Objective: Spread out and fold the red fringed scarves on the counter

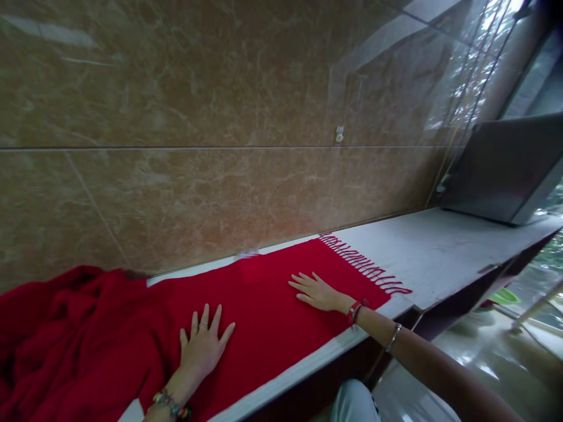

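Observation:
A red fringed scarf lies spread along a white counter, flat in the middle and heaped in loose folds at the left. Its twisted tassels point to the right across the white surface. My left hand rests on the flat part beside the folds, its fingers spread and a ring on one of them. Farther right, near the fringed end, my right hand lies palm down with fingers stretched out. Neither hand grips anything.
Behind the counter rises a brown marbled tile wall with a small hook. A large grey box-shaped object stands at the counter's far right. Below on the floor is a green basin. My knee is close to the front edge.

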{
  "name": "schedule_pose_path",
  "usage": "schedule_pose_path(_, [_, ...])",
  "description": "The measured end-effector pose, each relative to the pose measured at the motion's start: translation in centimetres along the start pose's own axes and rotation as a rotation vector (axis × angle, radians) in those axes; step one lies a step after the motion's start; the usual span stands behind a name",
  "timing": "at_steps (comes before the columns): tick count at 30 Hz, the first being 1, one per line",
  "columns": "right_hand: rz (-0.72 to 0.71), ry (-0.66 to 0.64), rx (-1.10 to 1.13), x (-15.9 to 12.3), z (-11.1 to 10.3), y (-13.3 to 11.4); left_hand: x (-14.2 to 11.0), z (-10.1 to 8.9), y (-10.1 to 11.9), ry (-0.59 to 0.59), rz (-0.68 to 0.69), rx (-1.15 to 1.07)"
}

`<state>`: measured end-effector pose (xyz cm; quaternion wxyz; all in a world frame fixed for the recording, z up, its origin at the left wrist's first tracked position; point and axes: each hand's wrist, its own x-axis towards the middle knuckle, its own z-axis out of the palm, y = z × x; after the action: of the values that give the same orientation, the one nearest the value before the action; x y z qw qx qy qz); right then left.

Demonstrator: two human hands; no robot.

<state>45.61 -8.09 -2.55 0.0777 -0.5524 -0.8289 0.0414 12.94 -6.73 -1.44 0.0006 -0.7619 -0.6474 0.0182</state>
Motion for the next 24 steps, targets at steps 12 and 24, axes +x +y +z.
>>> schedule_pose_path(12, [0.18, 0.094, -0.097, 0.8, -1.3, 5.7, 4.1, -1.0, -2.3, -0.031, -0.01, -0.086])
schedule_pose_path(24, [0.102, -0.027, -0.151, 11.6, -4.1, 10.8, 13.8, -4.8, -10.8, 0.024, 0.101, -0.034])
